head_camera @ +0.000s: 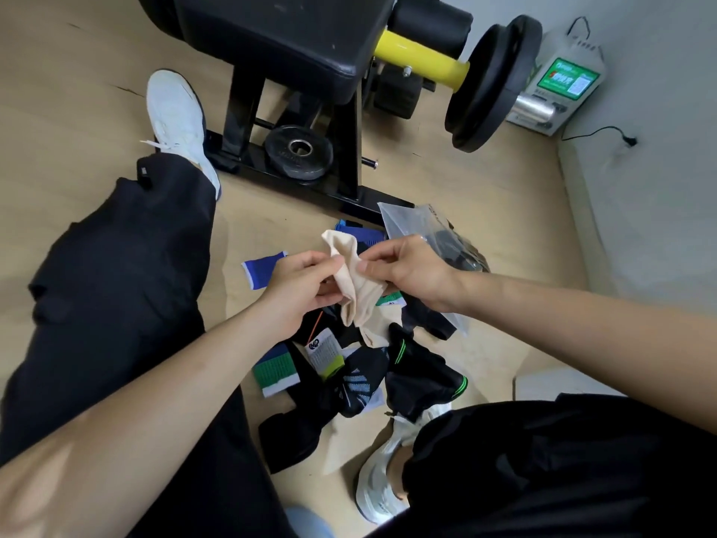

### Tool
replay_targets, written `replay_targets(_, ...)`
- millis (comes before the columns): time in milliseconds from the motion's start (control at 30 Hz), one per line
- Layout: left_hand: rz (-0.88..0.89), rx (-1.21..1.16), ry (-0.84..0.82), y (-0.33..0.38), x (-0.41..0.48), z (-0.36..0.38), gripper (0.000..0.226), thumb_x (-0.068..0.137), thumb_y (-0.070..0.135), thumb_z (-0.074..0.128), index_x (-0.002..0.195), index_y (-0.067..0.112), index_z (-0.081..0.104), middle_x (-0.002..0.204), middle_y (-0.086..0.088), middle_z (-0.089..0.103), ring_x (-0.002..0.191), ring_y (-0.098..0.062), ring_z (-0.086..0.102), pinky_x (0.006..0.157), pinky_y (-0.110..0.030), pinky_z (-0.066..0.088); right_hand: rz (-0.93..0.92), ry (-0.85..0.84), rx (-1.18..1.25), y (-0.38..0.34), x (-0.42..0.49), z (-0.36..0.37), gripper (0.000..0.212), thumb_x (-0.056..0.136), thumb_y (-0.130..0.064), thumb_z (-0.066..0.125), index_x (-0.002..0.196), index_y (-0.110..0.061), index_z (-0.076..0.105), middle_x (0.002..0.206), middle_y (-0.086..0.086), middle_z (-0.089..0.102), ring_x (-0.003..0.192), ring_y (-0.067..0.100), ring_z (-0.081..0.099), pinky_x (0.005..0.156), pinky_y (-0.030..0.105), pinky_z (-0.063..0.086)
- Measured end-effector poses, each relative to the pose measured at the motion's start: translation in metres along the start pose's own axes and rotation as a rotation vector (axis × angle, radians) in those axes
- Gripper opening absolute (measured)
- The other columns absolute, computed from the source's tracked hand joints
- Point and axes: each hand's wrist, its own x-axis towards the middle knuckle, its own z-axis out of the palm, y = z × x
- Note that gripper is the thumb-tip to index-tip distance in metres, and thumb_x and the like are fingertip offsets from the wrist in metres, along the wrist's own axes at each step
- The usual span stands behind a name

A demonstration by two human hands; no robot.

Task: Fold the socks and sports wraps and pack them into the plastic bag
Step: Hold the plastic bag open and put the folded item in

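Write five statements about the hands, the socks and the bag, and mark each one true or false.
1. The left hand and the right hand both hold the beige sock. True.
2. The plastic bag is empty. False: dark items already show inside it.
3. A blue wrap lies on the floor to the left of the hands. True.
4. The pile of socks sits on the bench. False: it lies on the floor, below the hands.
5. The beige sock is folded flat. False: it hangs crumpled between the hands.
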Motion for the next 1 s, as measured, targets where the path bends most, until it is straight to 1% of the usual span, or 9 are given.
replay_targets(100,0.001,-0.01,-0.02,0.009,-0.003,0.007,0.023,0.096,0.018,0.068,0.109,-0.001,0.066,0.09,-0.012,0.077,0.081,-0.021,0.076,0.066,-0.023,0.059,0.009,-0.033,0.041,-0.006,-0.004,-0.002,0.021,0.091,-0.021,0.072,0.102,-0.003,0.074,0.1,0.025,0.071,0.086,0.031,0.067,0.089,0.054,0.055)
replay_targets(200,-0.015,-0.053,-0.092,0.016,-0.005,0.01,0.022,0.096,0.017,0.068,0.113,0.003,0.065,0.101,-0.016,0.077,0.091,-0.026,0.077,0.074,-0.027,0.062,0.017,-0.053,0.008,-0.014,-0.01,-0.004,0.031,0.083,-0.029,0.08,0.102,-0.006,0.073,0.095,0.02,0.072,0.083,0.028,0.067,0.086,0.046,0.057)
replay_targets(333,0.03,0.007,-0.167,0.025,-0.007,0.012,0.017,0.096,0.019,0.068,0.11,0.01,0.068,0.104,-0.012,0.077,0.095,-0.026,0.076,0.08,-0.035,0.062,-0.031,0.012,-0.148,-0.017,-0.012,-0.009,0.024,0.079,-0.008,0.083,0.1,-0.005,0.072,0.084,0.012,0.065,0.07,0.018,0.06,0.07,0.033,0.054)
replay_targets(433,0.469,0.491,0.051,0.027,0.001,0.004,0.022,0.083,0.018,0.076,0.104,0.023,0.07,0.101,0.002,0.07,0.09,-0.01,0.067,0.08,-0.031,0.058,-0.049,-0.018,-0.326,-0.025,-0.017,-0.02,0.021,0.082,-0.002,0.077,0.102,-0.008,0.074,0.077,-0.008,0.068,0.06,0.005,0.056,0.061,0.018,0.049)
replay_targets(533,0.78,0.861,-0.094,0.03,0.009,-0.003,0.062,0.071,0.032,0.082,0.129,0.03,0.06,0.128,0.009,0.053,0.117,-0.005,0.047,0.095,-0.015,0.037,-0.093,-0.084,-0.487,-0.033,-0.026,-0.027,0.022,0.083,-0.001,0.076,0.104,-0.008,0.073,0.068,-0.022,0.063,0.057,-0.003,0.054,0.059,0.009,0.041)
replay_targets(633,0.617,0.929,-0.248,0.029,0.01,-0.002,0.071,0.073,0.033,0.085,0.138,0.031,0.055,0.131,0.014,0.058,0.121,-0.003,0.05,0.1,-0.022,0.04,-0.157,-0.096,-0.534,-0.032,-0.03,-0.027,0.025,0.081,-0.002,0.077,0.103,-0.014,0.074,0.091,-0.007,0.071,0.07,-0.003,0.058,0.07,0.011,0.044)
replay_targets(767,0.514,0.875,-0.263,0.02,0.013,-0.002,0.029,0.079,0.021,0.083,0.103,0.033,0.073,0.089,0.018,0.071,0.082,0.0,0.064,0.071,-0.023,0.047,-0.218,0.005,-0.377,-0.017,-0.036,-0.026,0.024,0.081,0.004,0.075,0.102,-0.008,0.073,0.094,0.0,0.072,0.076,0.001,0.063,0.071,0.013,0.047)
replay_targets(900,0.443,0.758,-0.261,0.013,0.017,-0.002,0.014,0.081,0.021,0.083,0.087,0.028,0.072,0.076,0.019,0.069,0.072,0.001,0.061,0.065,-0.021,0.044,-0.202,0.217,-0.059,0.019,-0.045,-0.02,0.029,0.079,0.002,0.078,0.105,-0.009,0.071,0.098,0.011,0.07,0.079,0.011,0.063,0.074,0.024,0.053)
replay_targets(1000,0.381,0.664,-0.226,0.005,0.019,0.009,0.014,0.084,0.015,0.081,0.083,0.023,0.07,0.07,0.018,0.069,0.068,0.002,0.062,0.06,-0.016,0.045,-0.185,0.312,0.116,0.046,-0.05,-0.007,0.028,0.08,0.004,0.076,0.105,-0.007,0.069,0.094,0.009,0.069,0.075,0.01,0.061,0.072,0.023,0.053)
